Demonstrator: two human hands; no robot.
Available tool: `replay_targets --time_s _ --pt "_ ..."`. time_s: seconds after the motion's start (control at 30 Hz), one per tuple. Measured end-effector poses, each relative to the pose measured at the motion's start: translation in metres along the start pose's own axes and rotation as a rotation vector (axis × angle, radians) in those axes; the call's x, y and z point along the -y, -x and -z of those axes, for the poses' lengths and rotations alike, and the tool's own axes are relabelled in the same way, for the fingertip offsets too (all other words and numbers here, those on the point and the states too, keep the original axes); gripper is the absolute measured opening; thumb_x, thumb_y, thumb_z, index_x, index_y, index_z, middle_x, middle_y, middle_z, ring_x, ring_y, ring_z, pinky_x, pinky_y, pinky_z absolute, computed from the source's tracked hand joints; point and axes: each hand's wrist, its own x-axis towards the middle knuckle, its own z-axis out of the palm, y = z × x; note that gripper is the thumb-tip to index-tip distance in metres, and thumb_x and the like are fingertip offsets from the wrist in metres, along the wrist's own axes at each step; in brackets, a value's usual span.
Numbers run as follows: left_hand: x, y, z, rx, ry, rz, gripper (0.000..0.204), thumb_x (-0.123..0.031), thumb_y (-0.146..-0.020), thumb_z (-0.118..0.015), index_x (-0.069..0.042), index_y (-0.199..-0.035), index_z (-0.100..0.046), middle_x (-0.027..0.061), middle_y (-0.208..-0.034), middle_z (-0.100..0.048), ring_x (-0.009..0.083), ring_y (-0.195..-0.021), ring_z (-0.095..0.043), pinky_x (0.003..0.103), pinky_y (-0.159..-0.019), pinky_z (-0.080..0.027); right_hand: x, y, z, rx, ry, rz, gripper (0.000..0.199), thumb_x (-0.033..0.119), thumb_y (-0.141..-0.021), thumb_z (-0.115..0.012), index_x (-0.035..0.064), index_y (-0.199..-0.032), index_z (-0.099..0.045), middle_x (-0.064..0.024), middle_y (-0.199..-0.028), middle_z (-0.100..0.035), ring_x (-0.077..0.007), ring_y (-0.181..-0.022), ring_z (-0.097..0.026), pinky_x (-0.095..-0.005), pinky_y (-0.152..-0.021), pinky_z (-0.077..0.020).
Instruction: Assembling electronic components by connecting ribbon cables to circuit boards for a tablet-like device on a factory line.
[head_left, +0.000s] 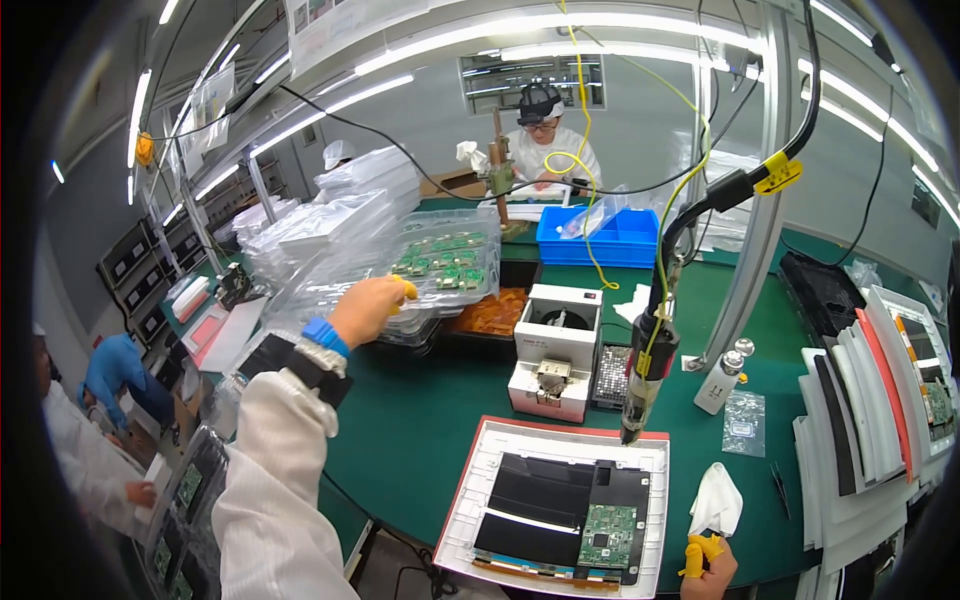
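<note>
My left hand [368, 312], in yellow finger cots, reaches to the near edge of a clear plastic tray [470, 222] that carries several green circuit boards [445, 258]. Its fingers are drawn together; what they pinch, if anything, is hidden. At the lower right my right hand [712, 572], also in yellow finger cots, is curled closed. Something small and dark shows at its fingertips, beside a white cloth [717, 497]. Left of that hand lies a white panel casing [460, 520] with black film and a green circuit board [608, 535] inside.
A white dispenser-like device [552, 385] stands behind the casing, under a hanging dark tool [648, 375]. Beyond is a blue bin [600, 252]. Tweezers [779, 490], a bottle [718, 383] and stacked panels [850, 420] are on the right. A co-worker [552, 140] sits opposite.
</note>
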Motion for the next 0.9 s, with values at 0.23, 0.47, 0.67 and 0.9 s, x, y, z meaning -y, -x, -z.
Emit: replay_targets --time_s 0.23,0.47,0.67,0.9 --pt "0.035 0.062 0.044 0.008 -0.028 0.227 0.027 0.005 -0.076 -0.053 -0.004 -0.099 -0.065 0.017 -0.092 -0.064 0.0356 -0.092 -0.06 0.04 -0.081 -0.048 -0.006 0.0 -0.003 0.042 -0.013 0.011 0.011 0.007 -0.09 -0.062 -0.0011 -0.097 -0.067 -0.0159 -0.089 -0.064 -0.0257 -0.064 -0.06 -0.0325 -0.051 -0.0491" --pt "-0.047 0.048 0.055 0.09 0.232 0.207 0.026 -0.014 -0.082 -0.071 0.002 -0.103 -0.065 0.018 -0.098 -0.067 0.032 -0.095 -0.064 0.035 -0.083 -0.05 -0.007 0.002 -0.001 0.052 -0.002 -0.015 0.012 0.008 -0.091 -0.063 -0.0008 -0.098 -0.067 -0.0156 -0.09 -0.065 -0.025 -0.065 -0.06 -0.0322 -0.052 -0.0487" --pt "0.008 0.067 0.036 0.079 0.116 0.234 0.028 0.002 -0.073 -0.07 -0.002 -0.101 -0.066 0.018 -0.095 -0.067 0.0335 -0.086 -0.065 0.038 -0.075 -0.052 -0.01 0.003 -0.003 0.014 -0.013 0.018 0.013 0.009 -0.09 -0.064 -0.0014 -0.098 -0.067 -0.0156 -0.09 -0.065 -0.0248 -0.066 -0.061 -0.0319 -0.053 -0.0491" --pt "0.081 0.078 0.006 -0.029 0.065 0.332 0.032 0.004 -0.074 -0.066 -0.003 -0.106 -0.066 0.0196 -0.099 -0.065 0.038 -0.094 -0.061 0.041 -0.083 -0.048 -0.002 -0.001 -0.003 0.036 -0.041 -0.063 0.012 0.008 -0.089 -0.064 -0.0013 -0.097 -0.067 -0.0158 -0.089 -0.065 -0.0254 -0.067 -0.061 -0.0326 -0.056 -0.0487"
